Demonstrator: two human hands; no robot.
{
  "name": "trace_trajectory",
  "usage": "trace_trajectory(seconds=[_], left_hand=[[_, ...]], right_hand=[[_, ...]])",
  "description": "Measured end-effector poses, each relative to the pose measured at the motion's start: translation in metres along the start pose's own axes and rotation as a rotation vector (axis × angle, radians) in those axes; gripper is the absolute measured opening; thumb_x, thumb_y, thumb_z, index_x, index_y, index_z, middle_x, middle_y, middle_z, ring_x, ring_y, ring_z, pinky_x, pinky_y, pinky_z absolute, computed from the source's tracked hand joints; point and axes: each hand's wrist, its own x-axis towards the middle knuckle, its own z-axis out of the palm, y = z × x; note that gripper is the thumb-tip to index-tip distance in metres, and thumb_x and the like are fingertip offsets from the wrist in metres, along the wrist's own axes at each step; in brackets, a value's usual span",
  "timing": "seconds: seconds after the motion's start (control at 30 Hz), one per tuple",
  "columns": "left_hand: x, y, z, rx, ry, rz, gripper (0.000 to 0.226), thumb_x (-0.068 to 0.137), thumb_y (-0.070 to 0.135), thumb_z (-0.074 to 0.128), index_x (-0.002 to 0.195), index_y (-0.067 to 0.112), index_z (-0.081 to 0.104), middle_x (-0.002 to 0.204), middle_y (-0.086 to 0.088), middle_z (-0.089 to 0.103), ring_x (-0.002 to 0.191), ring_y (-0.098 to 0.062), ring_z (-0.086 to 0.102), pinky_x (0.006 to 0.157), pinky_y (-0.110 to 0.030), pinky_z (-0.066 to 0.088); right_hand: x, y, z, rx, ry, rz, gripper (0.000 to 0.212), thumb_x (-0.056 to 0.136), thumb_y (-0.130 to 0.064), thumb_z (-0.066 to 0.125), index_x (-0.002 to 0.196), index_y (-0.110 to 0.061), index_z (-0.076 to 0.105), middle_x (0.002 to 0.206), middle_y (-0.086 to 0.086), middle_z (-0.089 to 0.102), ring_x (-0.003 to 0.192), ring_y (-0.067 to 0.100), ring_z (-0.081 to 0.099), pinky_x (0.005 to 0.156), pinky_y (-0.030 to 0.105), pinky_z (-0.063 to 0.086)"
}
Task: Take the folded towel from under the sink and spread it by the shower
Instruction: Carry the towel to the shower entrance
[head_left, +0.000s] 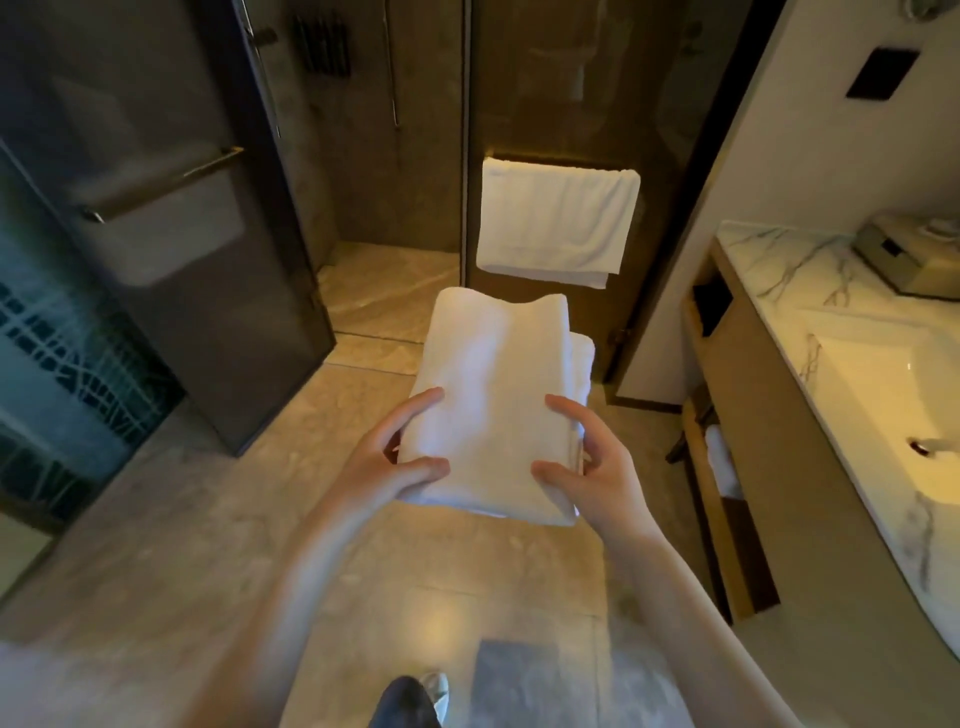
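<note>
Foot: I see a shoe (434, 688) at the near edge, on the tiled floor (171, 545).
Left hand: my left hand (387, 462) grips the near left edge of the towel, thumb on top, fingers underneath.
Right hand: my right hand (589, 470) clasps the near right corner the same way.
Towel: the folded white towel (501, 400) sits flat between both hands, held in the air above the floor.
Right side: a marble counter (779, 270) with a sink (893, 405).
Far: a second white towel (556, 221) hangs on a rail; the glass shower door (171, 218) stands open at far left.
</note>
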Motion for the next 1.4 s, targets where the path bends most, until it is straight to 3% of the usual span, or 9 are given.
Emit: trace_trajectory(seconds=[0.13,0.37,0.47,0.63,0.87,0.97,1.1,1.23,1.4], left_hand=[[-0.069,-0.003,0.043,0.0,0.06,0.009,0.067,0.06,0.033,0.078,0.12,0.058,0.057,0.118,0.046,0.051,0.105,0.018,0.052,0.075,-0.01,0.048],[-0.175,-0.003,0.082,-0.033,0.116,-0.008,0.07,0.066,0.015,0.078,0.123,0.05,0.058,0.112,0.038,0.06,0.106,0.003,0.059,0.097,-0.036,0.049],[-0.214,0.003,0.078,-0.038,0.164,-0.023,0.07,0.067,0.019,0.078,0.125,0.051,0.056,0.121,0.029,0.059,0.113,-0.005,0.058,0.1,-0.044,0.048],[-0.271,0.005,0.06,-0.042,0.209,0.012,0.068,0.071,0.019,0.078,0.126,0.051,0.055,0.132,0.012,0.056,0.115,-0.013,0.059,0.095,-0.042,0.051],[-0.357,-0.01,0.001,-0.014,0.284,0.03,0.067,0.076,0.017,0.078,0.129,0.049,0.052,0.121,0.032,0.054,0.109,0.001,0.057,0.088,-0.025,0.052],[-0.41,-0.021,-0.036,-0.021,0.334,0.03,0.067,0.077,0.015,0.079,0.129,0.048,0.053,0.122,0.035,0.051,0.109,0.005,0.055,0.083,-0.017,0.05],[-0.491,-0.036,-0.088,-0.038,0.415,-0.008,0.066,0.078,0.014,0.078,0.128,0.048,0.053,0.13,0.032,0.048,0.115,-0.001,0.053,0.093,-0.027,0.05],[-0.559,-0.048,-0.132,-0.063,0.463,-0.065,0.067,0.075,0.024,0.079,0.129,0.052,0.05,0.144,0.016,0.039,0.124,-0.015,0.048,0.097,-0.036,0.049],[-0.599,-0.061,-0.177,-0.04,0.461,-0.072,0.065,0.081,0.022,0.076,0.131,0.053,0.048,0.147,0.022,0.034,0.128,-0.012,0.045,0.099,-0.033,0.049]], right_hand=[[-0.065,0.005,-0.029,-0.001,-0.051,-0.024,0.062,0.076,-0.005,0.077,0.12,-0.045,0.059,0.123,-0.009,0.058,0.113,0.011,0.055,0.087,0.038,0.058],[-0.157,0.012,-0.05,0.036,-0.126,-0.075,0.066,0.072,0.006,0.076,0.123,-0.033,0.061,0.11,-0.01,0.065,0.094,0.0,0.063,0.072,0.023,0.057],[-0.183,0.006,-0.04,0.056,-0.175,-0.094,0.066,0.073,0.006,0.076,0.123,-0.033,0.06,0.104,-0.021,0.065,0.093,-0.005,0.063,0.067,0.014,0.054],[-0.218,-0.007,-0.013,0.065,-0.237,-0.136,0.065,0.072,0.004,0.077,0.124,-0.032,0.06,0.11,-0.019,0.061,0.096,-0.007,0.06,0.068,0.013,0.053],[-0.268,-0.022,0.062,0.054,-0.334,-0.169,0.067,0.073,0.005,0.076,0.12,-0.04,0.06,0.097,-0.038,0.062,0.091,-0.011,0.061,0.063,0.009,0.051],[-0.3,-0.024,0.111,0.047,-0.388,-0.172,0.069,0.072,0.002,0.078,0.119,-0.047,0.061,0.104,-0.028,0.065,0.091,-0.007,0.063,0.065,0.012,0.053],[-0.349,-0.023,0.187,0.047,-0.467,-0.149,0.072,0.071,-0.001,0.078,0.119,-0.051,0.06,0.113,-0.012,0.066,0.098,0.008,0.066,0.075,0.027,0.058],[-0.393,-0.028,0.254,0.069,-0.564,-0.155,0.069,0.071,-0.004,0.077,0.122,-0.048,0.06,0.115,-0.024,0.064,0.102,0.003,0.064,0.074,0.018,0.055],[-0.419,-0.03,0.308,0.082,-0.6,-0.124,0.069,0.071,0.0,0.076,0.121,-0.045,0.061,0.111,-0.024,0.067,0.097,0.003,0.067,0.069,0.014,0.053]])
